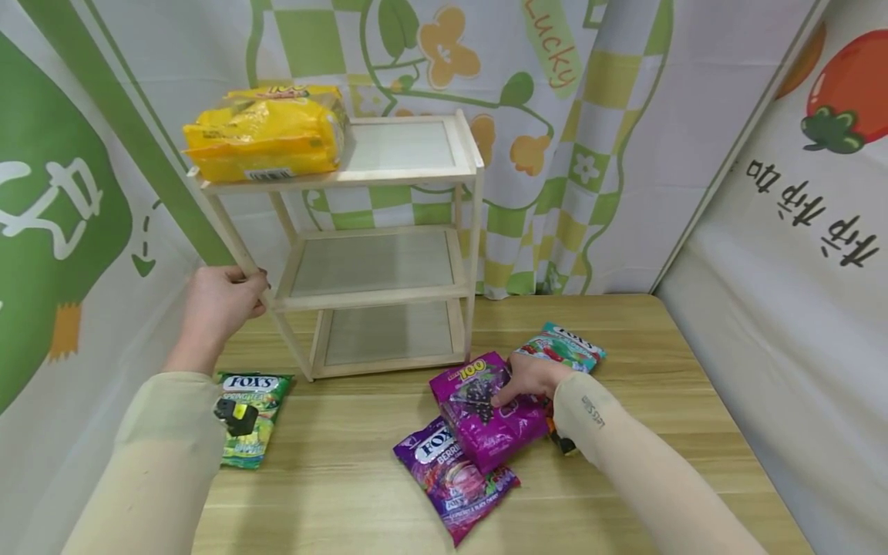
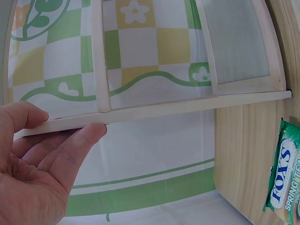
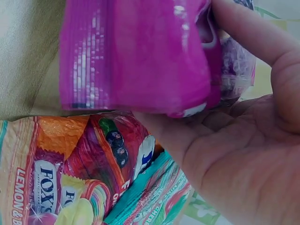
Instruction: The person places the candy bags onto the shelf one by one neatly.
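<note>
Two things held at once

From the head view, my left grip (image 1: pixel 223 304) is closed round a side post (image 1: pixel 294 344) of the wooden rack (image 1: pixel 375 297), whose top shelf carries a yellow packet (image 1: pixel 267 142). My right grip (image 1: pixel 534 378) pinches the purple grape bag (image 1: pixel 482 424) over the desk (image 1: pixel 333 501). It overlaps the berry bag (image 1: pixel 454 482); I cannot tell whether the two touch.

From the left wrist view, my thumb and fingers are barely parted, only the thin post between them; the green bag (image 2: pixel 283 173) lies apart from them on the desk.

From the right wrist view, my right grip spreads just as wide as the grape bag, with the lemon bag (image 3: pixel 70 154) and the teal bag (image 3: pixel 157 190) near. I judge picking up the grape bag to be the step in hand; the next move calls for a firm lift clear of its neighbours.
</note>
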Demonstrator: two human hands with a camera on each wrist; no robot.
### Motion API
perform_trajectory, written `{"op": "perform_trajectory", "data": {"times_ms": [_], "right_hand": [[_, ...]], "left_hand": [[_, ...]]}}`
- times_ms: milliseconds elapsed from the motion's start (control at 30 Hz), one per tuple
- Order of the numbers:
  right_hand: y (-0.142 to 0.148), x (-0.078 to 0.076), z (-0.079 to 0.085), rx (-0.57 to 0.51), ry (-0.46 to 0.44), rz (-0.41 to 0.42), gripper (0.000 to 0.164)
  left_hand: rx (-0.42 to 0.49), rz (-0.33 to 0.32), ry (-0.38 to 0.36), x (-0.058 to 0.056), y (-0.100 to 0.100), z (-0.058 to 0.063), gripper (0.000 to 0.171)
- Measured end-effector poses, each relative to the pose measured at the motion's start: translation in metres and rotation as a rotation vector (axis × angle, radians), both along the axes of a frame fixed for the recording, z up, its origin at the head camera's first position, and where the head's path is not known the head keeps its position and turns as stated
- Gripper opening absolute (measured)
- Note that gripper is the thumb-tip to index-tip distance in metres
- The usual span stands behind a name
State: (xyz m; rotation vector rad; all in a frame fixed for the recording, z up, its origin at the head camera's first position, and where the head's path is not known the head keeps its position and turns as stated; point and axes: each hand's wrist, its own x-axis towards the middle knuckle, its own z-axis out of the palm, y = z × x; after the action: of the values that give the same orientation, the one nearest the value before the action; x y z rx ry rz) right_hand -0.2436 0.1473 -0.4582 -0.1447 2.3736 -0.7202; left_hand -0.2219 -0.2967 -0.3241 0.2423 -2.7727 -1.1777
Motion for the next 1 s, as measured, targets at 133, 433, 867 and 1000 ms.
{"op": "perform_trajectory", "data": {"times_ms": [133, 433, 867, 1000], "right_hand": [[0.001, 0.000, 0.001, -0.030, -0.021, -0.018, 0.101], [0.005, -0.003, -0.001, -0.078, -0.040, -0.071, 0.089], [0.013, -0.002, -0.005, -0.314, -0.219, -0.200, 0.092], [0.016, -0.002, -0.006, -0.395, -0.291, -0.258, 0.087]], "left_hand": [[0.012, -0.010, -0.003, -0.001, -0.001, -0.001, 0.051], [0.080, -0.038, -0.011, -0.001, -0.005, -0.001, 0.054], [0.127, -0.050, -0.051, 0.000, -0.008, -0.003, 0.057], [0.128, -0.050, -0.051, 0.000, -0.008, -0.003, 0.058]]}}
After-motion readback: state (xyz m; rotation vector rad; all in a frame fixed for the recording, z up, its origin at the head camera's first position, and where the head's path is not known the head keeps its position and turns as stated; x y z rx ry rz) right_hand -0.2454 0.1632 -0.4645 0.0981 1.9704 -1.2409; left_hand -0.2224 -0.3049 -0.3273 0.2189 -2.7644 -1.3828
